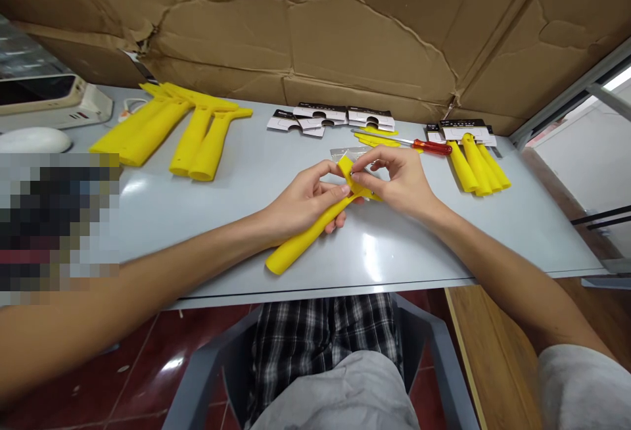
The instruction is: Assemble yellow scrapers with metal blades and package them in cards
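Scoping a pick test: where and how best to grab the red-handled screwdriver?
Take the red handle mid-length, probably from straight above. It's the thickest part and lies flat-on to overhead. The thin metal shaft crosses flat yellow pieces, and the butt end sits close to the yellow tubes, so avoid both ends.

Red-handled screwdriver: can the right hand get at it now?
Likely yes: the screwdriver's red handle lies uncovered just beyond the right hand, though that hand is busy at the yellow piece.
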Demonstrator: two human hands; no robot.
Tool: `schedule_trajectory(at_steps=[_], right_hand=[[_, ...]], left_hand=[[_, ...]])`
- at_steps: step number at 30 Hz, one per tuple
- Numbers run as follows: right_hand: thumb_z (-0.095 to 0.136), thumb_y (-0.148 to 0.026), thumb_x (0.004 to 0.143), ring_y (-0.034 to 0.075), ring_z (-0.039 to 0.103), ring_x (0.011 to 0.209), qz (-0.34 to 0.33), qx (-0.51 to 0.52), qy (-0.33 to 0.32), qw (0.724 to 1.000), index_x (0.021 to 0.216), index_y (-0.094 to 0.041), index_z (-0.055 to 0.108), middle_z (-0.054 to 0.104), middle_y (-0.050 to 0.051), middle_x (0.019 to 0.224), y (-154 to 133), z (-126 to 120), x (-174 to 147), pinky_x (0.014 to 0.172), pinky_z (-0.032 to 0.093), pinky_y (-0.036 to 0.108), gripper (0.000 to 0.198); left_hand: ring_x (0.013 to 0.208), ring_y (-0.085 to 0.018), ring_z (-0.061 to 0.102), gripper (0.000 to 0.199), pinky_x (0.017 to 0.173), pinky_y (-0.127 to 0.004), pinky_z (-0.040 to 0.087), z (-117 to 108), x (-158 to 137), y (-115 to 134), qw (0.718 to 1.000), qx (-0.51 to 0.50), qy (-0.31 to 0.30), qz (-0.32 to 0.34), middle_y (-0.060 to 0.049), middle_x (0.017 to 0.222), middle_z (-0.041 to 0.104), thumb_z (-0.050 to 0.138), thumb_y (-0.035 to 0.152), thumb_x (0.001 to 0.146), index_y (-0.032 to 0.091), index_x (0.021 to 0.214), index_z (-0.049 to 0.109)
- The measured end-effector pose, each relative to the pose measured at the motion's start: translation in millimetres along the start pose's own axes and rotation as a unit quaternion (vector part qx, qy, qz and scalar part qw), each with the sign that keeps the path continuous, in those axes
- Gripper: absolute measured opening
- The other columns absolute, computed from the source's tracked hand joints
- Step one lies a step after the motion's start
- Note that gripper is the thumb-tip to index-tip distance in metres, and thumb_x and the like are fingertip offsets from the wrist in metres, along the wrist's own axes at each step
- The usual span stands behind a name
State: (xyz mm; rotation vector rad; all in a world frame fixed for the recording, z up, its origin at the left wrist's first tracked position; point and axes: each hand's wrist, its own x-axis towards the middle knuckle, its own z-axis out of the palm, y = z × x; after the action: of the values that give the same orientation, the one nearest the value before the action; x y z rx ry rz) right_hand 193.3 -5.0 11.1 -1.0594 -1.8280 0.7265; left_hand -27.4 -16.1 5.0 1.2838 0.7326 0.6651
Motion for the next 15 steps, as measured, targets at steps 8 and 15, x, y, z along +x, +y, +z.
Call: schedule_trajectory(at_steps=[8, 15], right_hand=[[0.078, -0.026, 0.091, 0.021, 0.073, 0.095, -0.012, -0.053, 0.007, 0.998, 0.095, -0.024, 0.084, 0.082, 0.003, 0.098, -5.3, -2.3, -3.0, 0.093, 0.056, 0.039, 0.008], [0.081, -0.028, 0.092, 0.021, 0.078, 0.098, -0.034, -0.058, 0.013, 0.998, 0.096, -0.024, 0.085, 0.083, 0.004, 0.102, -10.3, -4.2, -4.9, 0.098, 0.062, 0.040, 0.008]], left_hand=[[0.049, -0.014, 0.067, 0.037, 0.047, -0.023, 0.052, 1.1, 0.6, 0.9, 1.000, -0.013, -0.005, 0.003, 0.002, 0.071, 0.077, 0.081, 0.041, 0.102, 0.026, 0.114, 0.049], [0.046, -0.013, 0.065, 0.029, 0.045, -0.022, 0.052, 1.1, -0.2, -0.6, 1.000, 0.000, 0.004, 0.002, 0.000, 0.074, 0.079, 0.074, 0.036, 0.108, 0.025, 0.115, 0.048]])
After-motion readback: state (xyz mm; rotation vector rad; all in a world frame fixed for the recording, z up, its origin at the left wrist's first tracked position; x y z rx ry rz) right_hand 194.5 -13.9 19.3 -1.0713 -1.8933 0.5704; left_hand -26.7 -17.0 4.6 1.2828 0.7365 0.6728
